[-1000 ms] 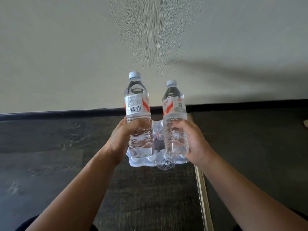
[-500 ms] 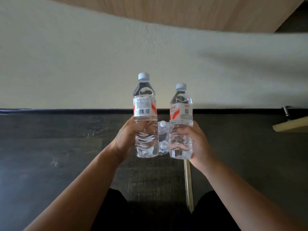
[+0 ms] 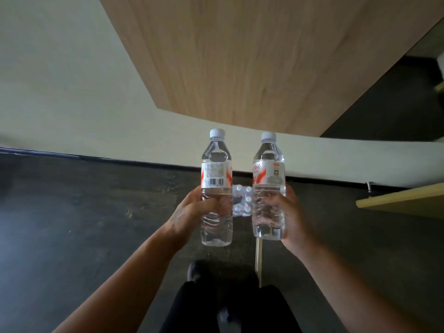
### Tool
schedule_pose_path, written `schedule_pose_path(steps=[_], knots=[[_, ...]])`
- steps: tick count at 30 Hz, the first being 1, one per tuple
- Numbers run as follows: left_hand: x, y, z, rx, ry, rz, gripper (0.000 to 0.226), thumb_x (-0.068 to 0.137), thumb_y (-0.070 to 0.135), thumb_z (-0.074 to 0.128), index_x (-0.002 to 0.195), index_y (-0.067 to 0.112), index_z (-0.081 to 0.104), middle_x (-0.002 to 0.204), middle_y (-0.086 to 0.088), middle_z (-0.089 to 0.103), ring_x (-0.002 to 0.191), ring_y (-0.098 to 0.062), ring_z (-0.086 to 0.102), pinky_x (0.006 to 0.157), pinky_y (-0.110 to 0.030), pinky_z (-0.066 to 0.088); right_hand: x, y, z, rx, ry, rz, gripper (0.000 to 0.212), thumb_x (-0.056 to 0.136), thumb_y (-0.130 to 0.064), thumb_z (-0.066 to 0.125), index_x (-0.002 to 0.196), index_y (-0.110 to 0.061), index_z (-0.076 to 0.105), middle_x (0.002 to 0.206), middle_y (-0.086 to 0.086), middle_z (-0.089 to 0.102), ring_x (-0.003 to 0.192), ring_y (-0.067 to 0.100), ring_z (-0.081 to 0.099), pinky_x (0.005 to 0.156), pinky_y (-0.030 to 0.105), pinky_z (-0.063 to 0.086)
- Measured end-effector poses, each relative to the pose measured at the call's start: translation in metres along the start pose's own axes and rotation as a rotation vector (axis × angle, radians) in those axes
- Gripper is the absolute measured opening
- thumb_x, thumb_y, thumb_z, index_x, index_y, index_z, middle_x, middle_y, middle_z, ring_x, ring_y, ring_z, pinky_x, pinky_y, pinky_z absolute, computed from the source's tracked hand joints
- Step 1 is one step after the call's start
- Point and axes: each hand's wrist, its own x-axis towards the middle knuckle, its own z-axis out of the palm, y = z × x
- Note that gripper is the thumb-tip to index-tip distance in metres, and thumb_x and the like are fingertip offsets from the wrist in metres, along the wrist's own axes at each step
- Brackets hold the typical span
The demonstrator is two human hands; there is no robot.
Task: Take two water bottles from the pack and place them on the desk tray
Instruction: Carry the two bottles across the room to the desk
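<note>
Two water bottles held upright, one per hand, above the pack; no desk tray in view.

The left hand [image 3: 192, 212] wraps the barcode-labelled bottle [image 3: 217, 188]; the right hand [image 3: 286, 212] wraps the QR-labelled bottle [image 3: 269, 188], each closed round a ribbed, clear plastic lower body. Long axes stand vertical, caps uppermost. The shrink-wrapped pack [image 3: 241, 200] shows between them on the dark floor [image 3: 72, 212]; a wooden panel [image 3: 240, 68] rises ahead.

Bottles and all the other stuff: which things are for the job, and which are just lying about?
For the job:
- left bottle, in the left hand
- right bottle, in the right hand
- the pack on the floor between them

Just there:
- wooden panel
- pale wall
- dark floor
- light wooden board
</note>
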Motion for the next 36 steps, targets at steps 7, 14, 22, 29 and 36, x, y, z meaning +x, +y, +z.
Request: schedule_pose_path(steps=[7, 14, 22, 29, 36], knots=[[-0.071, 0.043, 0.01, -0.047, 0.067, 0.045, 0.032, 0.075, 0.039, 0.07, 0.102, 0.022, 0.076, 0.096, -0.005, 0.076, 0.089, -0.021, 0.074, 0.085, -0.043, 0.059, -0.062, -0.045, 0.033, 0.013, -0.019, -0.001, 0.068, 0.07, -0.022, 0.076, 0.136, -0.015, 0.059, 0.12, 0.021, 0.07, 0.101, 0.033, 0.072, 0.085, 0.049, 0.058], [-0.117, 0.04, -0.012, -0.095, 0.22, 0.055, 0.021, 0.084, 0.027, 0.069, 0.102, 0.028, 0.079, 0.095, -0.001, 0.08, 0.088, -0.018, 0.077, 0.08, -0.034, 0.064, -0.068, -0.05, 0.061, -0.076, -0.102, 0.038, 0.076, 0.064, -0.03, 0.083, 0.135, -0.018, 0.06, 0.131, 0.029, 0.068, 0.102, 0.036, 0.073, 0.084, 0.05, 0.059], [-0.222, 0.019, -0.071, -0.349, 0.556, 0.1, 0.033, 0.071, 0.031, 0.083, 0.102, 0.022, 0.081, 0.091, -0.007, 0.08, 0.079, -0.021, 0.077, 0.073, -0.038, 0.065, -0.06, -0.038, 0.182, -0.285, -0.39, 0.101, 0.063, 0.066, -0.036, 0.083, 0.127, -0.031, 0.067, 0.114, 0.014, 0.078, 0.102, 0.035, 0.077, 0.084, 0.049, 0.062], [-0.322, -0.011, -0.151, -0.443, 0.866, 0.13, 0.044, 0.07, 0.031, 0.086, 0.111, 0.017, 0.079, 0.097, -0.009, 0.081, 0.086, -0.024, 0.077, 0.078, -0.04, 0.066, -0.063, 0.002, 0.342, -0.386, -0.665, 0.208, 0.07, 0.06, -0.021, 0.086, 0.125, -0.016, 0.062, 0.095, 0.014, 0.073, 0.075, 0.027, 0.073, 0.067, 0.041, 0.06], [-0.425, -0.036, -0.271, -0.501, 1.055, 0.16, 0.049, 0.068, 0.03, 0.084, 0.114, 0.017, 0.078, 0.1, -0.007, 0.085, 0.088, -0.021, 0.08, 0.079, -0.037, 0.064, -0.079, 0.063, 0.518, -0.574, -0.876, 0.241, 0.077, 0.065, -0.02, 0.083, 0.136, -0.009, 0.057, 0.097, 0.016, 0.071, 0.078, 0.028, 0.072, 0.07, 0.042, 0.059]])
